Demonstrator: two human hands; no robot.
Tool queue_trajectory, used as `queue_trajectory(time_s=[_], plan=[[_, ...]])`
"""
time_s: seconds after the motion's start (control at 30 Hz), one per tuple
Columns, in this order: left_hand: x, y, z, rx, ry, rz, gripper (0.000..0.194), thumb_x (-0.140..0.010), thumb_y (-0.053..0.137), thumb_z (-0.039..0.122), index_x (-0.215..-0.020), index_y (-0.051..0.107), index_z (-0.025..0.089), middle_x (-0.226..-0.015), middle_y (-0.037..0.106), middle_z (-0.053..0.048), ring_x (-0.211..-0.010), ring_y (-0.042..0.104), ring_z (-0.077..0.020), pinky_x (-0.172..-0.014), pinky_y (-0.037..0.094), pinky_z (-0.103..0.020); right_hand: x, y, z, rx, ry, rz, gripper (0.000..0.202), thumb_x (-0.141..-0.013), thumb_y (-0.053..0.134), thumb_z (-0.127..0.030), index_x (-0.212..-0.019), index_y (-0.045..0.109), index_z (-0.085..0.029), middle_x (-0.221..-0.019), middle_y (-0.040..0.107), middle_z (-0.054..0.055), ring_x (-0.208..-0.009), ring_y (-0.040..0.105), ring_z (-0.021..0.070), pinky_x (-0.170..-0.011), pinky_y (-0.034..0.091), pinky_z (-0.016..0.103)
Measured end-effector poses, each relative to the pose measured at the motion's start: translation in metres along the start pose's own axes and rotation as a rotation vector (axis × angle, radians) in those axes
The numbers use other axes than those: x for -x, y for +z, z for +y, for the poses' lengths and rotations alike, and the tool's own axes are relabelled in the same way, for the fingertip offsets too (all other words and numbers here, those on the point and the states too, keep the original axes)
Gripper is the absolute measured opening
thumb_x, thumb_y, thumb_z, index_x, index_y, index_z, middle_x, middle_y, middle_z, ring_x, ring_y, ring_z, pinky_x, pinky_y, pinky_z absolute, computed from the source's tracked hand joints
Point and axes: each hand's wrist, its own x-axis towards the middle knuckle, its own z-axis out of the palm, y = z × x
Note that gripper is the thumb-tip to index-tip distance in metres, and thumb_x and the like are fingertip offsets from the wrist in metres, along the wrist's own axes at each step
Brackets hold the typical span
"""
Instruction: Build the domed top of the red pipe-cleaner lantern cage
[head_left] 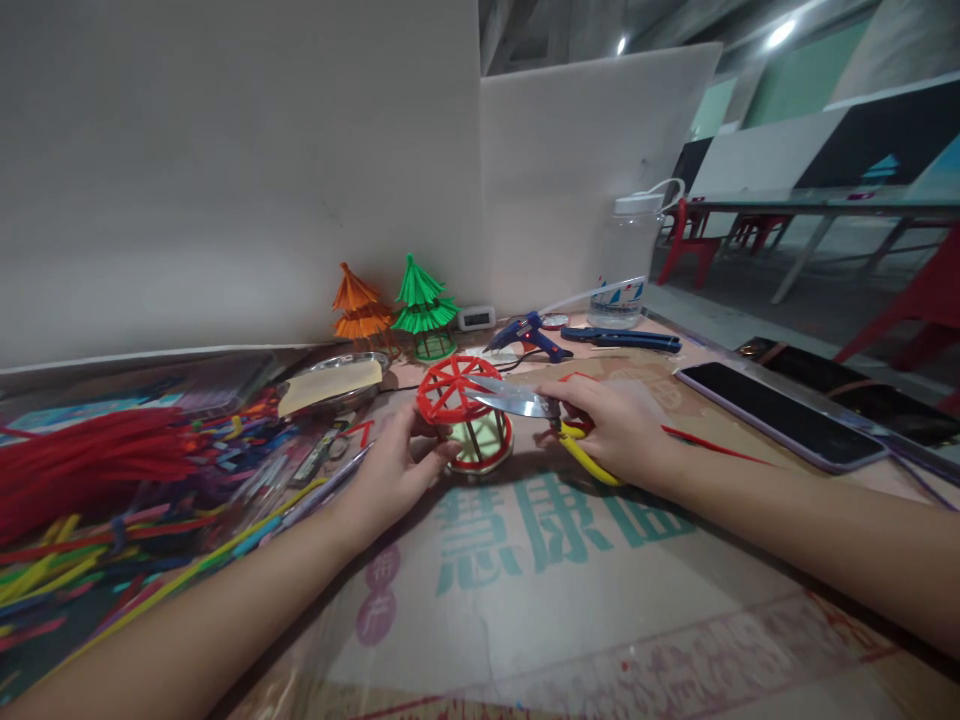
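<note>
My left hand [405, 450] grips the side of a small pavilion-like frame [459, 392], made of a red spoked ring on thin dark posts. Its round base [480, 445] is pale green with a red rim and rests on the cardboard. In my right hand [604, 425] is a pair of scissors [525, 402] with yellow handles. The blades point left and reach over the right part of the red ring. Whether they touch it, I cannot tell. Some fingertips of my left hand are hidden behind the frame.
Behind stand an orange tree model [356, 305], a green tree model [421, 310], a blue glue gun [529, 335] and a water bottle [622, 265]. Blue pliers [621, 340] and a phone [780, 415] lie right. Red pipe cleaners [90, 465] and coloured strips crowd the left.
</note>
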Motion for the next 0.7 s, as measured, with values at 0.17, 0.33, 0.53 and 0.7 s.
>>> queue_trajectory(time_s=[0.17,0.33,0.53,0.7], plan=[[0.0001,0.0017,-0.003,0.036,0.014,-0.002,0.026,-0.091,0.064,0.034,-0.111,0.056,0.019,-0.102,0.066,-0.006,-0.094,0.068,-0.0184,-0.084,0.058,-0.032,0.0014,-0.0006,0.0004,0.005,-0.012,-0.01,0.043,-0.089,0.068,-0.053,-0.119,0.069,-0.023,-0.093,0.074,0.006,-0.07,0.065,0.0183,-0.06,0.044,0.029],[0.0006,0.0018,-0.003,0.049,0.015,-0.02,0.026,-0.092,0.064,0.032,-0.113,0.056,0.019,-0.106,0.067,-0.006,-0.096,0.068,-0.0187,-0.085,0.058,-0.031,0.0022,-0.0038,0.0007,0.074,-0.076,0.013,0.035,-0.088,0.069,-0.042,-0.116,0.07,-0.022,-0.093,0.074,0.006,-0.071,0.065,0.0188,-0.062,0.045,0.03],[0.0004,0.0016,-0.0074,0.048,-0.027,-0.034,0.031,-0.091,0.066,0.036,-0.115,0.057,0.02,-0.113,0.067,-0.008,-0.104,0.068,-0.0218,-0.089,0.058,-0.035,0.002,-0.0093,0.0007,0.059,-0.101,-0.022,0.031,-0.091,0.065,-0.043,-0.114,0.07,-0.023,-0.089,0.074,0.005,-0.076,0.067,0.0206,-0.065,0.047,0.03],[-0.0018,0.001,-0.005,-0.001,-0.038,-0.003,0.027,-0.089,0.066,0.035,-0.109,0.057,0.02,-0.102,0.069,-0.006,-0.095,0.068,-0.0208,-0.085,0.058,-0.035,-0.0006,-0.008,0.0005,-0.048,0.064,-0.023,0.035,-0.087,0.07,-0.048,-0.113,0.07,-0.024,-0.082,0.072,0.004,-0.069,0.064,0.0206,-0.061,0.047,0.031]])
